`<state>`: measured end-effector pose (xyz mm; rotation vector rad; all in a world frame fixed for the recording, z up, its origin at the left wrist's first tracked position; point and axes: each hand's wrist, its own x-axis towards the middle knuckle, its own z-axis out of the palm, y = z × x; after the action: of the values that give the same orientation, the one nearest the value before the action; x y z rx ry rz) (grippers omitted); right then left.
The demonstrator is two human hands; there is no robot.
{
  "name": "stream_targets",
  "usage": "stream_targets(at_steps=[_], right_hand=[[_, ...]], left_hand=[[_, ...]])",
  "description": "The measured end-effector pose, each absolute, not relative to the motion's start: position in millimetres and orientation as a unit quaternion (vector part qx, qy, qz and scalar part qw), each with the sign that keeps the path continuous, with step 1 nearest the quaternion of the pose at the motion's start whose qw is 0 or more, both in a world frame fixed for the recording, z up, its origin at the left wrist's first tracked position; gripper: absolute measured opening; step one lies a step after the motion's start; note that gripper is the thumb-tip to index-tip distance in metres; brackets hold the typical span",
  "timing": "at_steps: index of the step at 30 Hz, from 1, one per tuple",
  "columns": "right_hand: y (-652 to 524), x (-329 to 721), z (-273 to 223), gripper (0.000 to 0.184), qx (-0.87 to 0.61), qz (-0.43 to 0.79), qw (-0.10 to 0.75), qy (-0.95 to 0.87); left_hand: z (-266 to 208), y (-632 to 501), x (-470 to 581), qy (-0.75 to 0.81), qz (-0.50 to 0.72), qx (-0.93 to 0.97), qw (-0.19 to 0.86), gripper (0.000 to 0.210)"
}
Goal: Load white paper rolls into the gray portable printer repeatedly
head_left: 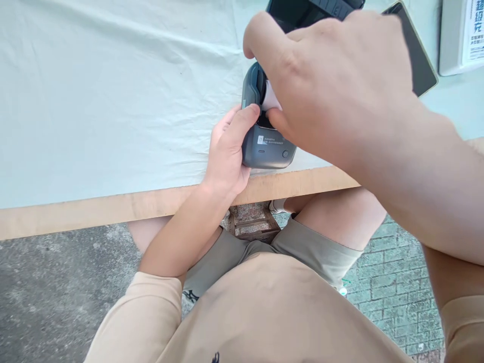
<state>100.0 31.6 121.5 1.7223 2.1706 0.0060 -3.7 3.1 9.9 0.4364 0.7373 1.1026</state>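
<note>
A dark grey handheld device (270,156), which looks like a small label printer, tilts over the table's front edge with its upper part open. My left hand (227,146) is closed around its left side, thumb pressed on the rim of the opening. In that opening a white paper roll (270,97) partly shows. My right hand (333,75) reaches across from the right, fingers curled over the device. Its thumb touches the lower end of the roll, while the other fingertips are mostly hidden behind the hand.
Behind my right hand is a glossy black part (295,15); whether it joins the device is hidden. A dark flat slab like a phone (416,55) and a white box with printed label (454,40) lie at right. A pale cloth (113,101) covers the wooden-edged table (94,212).
</note>
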Motion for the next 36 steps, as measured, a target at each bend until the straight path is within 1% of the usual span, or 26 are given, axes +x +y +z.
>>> stream_targets(at_steps=[2, 4, 6, 8, 12, 14, 16, 18, 20, 23, 25, 28, 30, 31, 34, 36], right_hand=[[29, 107, 121, 0.058, 0.610, -0.001, 0.187, 0.770], [23, 118, 120, 0.059, 0.621, -0.011, 0.159, 0.768], [15, 126, 120, 0.061, 0.646, -0.020, 0.095, 0.757], [6, 128, 119, 0.058, 0.677, -0.036, 0.013, 0.735], [-6, 117, 116, 0.042, 0.731, -0.087, -0.129, 0.664], [-11, 114, 110, 0.030, 0.729, -0.091, -0.186, 0.652], [-16, 117, 97, 0.018, 0.684, -0.075, -0.254, 0.680], [-22, 125, 80, 0.013, 0.603, -0.040, -0.318, 0.730], [-26, 133, 61, 0.017, 0.529, 0.006, -0.346, 0.775], [-30, 138, 41, 0.017, 0.467, 0.054, -0.349, 0.811], [-32, 137, 34, 0.015, 0.450, 0.063, -0.354, 0.817], [-34, 138, 31, 0.010, 0.416, 0.051, -0.370, 0.829], [-32, 145, 34, 0.017, 0.398, 0.032, -0.385, 0.832], [-28, 150, 36, 0.019, 0.394, 0.021, -0.412, 0.821], [-11, 163, 46, 0.015, 0.442, -0.040, -0.523, 0.728], [5, 167, 53, 0.021, 0.468, -0.086, -0.551, 0.686]], left_hand=[[9, 4, -4, 0.337, 0.510, 0.187, 0.769, 0.026], [9, 5, -4, 0.333, 0.521, 0.171, 0.767, 0.031], [8, 6, -3, 0.334, 0.529, 0.167, 0.762, 0.030], [8, 6, -3, 0.335, 0.531, 0.177, 0.758, 0.027], [9, 5, -3, 0.339, 0.526, 0.197, 0.755, 0.026], [10, 6, -3, 0.357, 0.522, 0.198, 0.749, 0.026], [10, 6, -3, 0.373, 0.520, 0.199, 0.742, 0.023], [10, 7, -4, 0.373, 0.518, 0.202, 0.743, 0.020], [11, 6, -4, 0.357, 0.514, 0.205, 0.752, 0.020], [14, 4, -5, 0.330, 0.505, 0.209, 0.770, 0.023], [16, 2, -6, 0.304, 0.494, 0.206, 0.788, 0.018], [17, -1, -7, 0.275, 0.482, 0.205, 0.806, 0.006], [17, -2, -7, 0.281, 0.484, 0.216, 0.800, 0.011], [16, -3, -7, 0.291, 0.487, 0.226, 0.792, 0.013], [12, -4, -4, 0.320, 0.491, 0.266, 0.765, 0.015], [10, -5, -2, 0.330, 0.493, 0.286, 0.753, 0.013]])
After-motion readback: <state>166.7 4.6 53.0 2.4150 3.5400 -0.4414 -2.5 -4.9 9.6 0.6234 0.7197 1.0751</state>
